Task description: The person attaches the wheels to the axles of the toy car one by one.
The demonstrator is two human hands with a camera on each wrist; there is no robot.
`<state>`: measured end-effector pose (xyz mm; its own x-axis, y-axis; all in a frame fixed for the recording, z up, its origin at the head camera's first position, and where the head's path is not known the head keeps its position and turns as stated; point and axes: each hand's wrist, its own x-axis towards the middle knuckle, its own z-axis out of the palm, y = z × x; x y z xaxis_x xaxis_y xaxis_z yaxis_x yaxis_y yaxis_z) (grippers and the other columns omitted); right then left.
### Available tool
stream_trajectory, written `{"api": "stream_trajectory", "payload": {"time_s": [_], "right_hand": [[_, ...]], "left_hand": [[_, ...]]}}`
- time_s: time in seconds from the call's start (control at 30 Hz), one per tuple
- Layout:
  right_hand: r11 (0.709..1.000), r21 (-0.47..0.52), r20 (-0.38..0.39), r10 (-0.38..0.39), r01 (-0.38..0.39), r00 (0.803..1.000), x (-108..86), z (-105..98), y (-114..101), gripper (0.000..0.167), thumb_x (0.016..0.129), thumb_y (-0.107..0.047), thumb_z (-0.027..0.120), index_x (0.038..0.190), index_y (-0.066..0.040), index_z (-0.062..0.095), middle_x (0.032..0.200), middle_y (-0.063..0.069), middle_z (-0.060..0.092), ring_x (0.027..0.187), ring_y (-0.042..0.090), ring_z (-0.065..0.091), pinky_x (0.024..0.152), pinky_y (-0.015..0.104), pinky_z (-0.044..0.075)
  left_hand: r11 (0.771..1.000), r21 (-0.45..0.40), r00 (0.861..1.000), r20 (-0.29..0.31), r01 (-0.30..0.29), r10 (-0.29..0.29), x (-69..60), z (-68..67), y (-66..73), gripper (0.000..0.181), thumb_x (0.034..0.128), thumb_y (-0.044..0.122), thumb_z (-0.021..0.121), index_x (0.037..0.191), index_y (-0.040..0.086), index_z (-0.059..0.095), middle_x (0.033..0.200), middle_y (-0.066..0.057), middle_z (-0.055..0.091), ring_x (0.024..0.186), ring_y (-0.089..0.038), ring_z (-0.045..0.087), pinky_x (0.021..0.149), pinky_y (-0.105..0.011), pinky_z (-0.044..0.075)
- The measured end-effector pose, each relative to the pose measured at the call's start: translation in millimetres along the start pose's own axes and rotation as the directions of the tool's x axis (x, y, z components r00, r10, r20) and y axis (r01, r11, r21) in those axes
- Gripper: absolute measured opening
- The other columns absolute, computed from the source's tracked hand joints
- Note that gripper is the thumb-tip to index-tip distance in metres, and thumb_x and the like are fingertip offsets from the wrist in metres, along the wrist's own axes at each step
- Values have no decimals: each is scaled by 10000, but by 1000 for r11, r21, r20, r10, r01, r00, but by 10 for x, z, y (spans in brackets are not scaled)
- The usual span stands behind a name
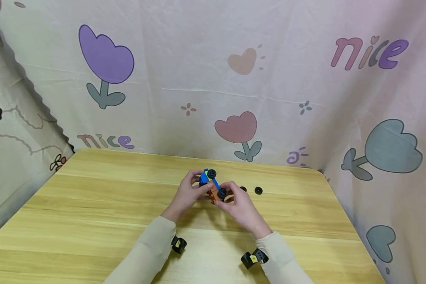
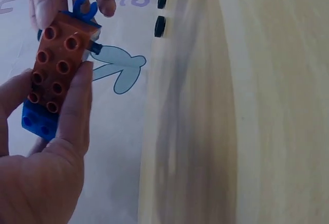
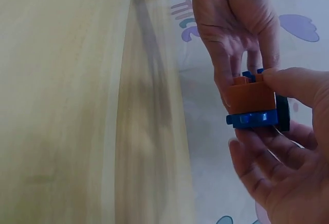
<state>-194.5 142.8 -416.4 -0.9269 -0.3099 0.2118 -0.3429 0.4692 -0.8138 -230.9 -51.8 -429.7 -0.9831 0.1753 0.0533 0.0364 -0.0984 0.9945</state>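
A small toy vehicle of blue and orange blocks (image 1: 211, 188) is held above the table, its studded orange side (image 2: 60, 62) facing the left wrist camera. Two black wheels show on it in the head view, one (image 1: 211, 173) at the blue end and one (image 1: 222, 193) near the right hand. The left hand (image 1: 187, 194) grips the body between thumb and fingers. My right hand (image 1: 240, 206) pinches the nearer end, its thumb on the orange block (image 3: 252, 96) and its fingers by the wheel.
Two loose black wheels lie on the wooden table (image 1: 110, 197) just beyond the right hand, one (image 1: 258, 190) in full view and the other (image 1: 243, 189) partly hidden. A patterned cloth (image 1: 184, 79) hangs behind the table. Each wrist wears a small black camera.
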Motion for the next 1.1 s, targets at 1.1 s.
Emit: {"api": "stream_trajectory", "payload": {"time_s": [1.1], "right_hand": [[908,401,-29,148,-124,989,22,-183,117,398,994,-100,581,1345,51,471,1074,171,641,923,272,636,852,376,528]], "left_hand": [[562,750,904,113,-349,411,-149,60,165,483,751,45,851,1182,139,655,1226,-104,471,1155,-300,458,919,-423,495]]}}
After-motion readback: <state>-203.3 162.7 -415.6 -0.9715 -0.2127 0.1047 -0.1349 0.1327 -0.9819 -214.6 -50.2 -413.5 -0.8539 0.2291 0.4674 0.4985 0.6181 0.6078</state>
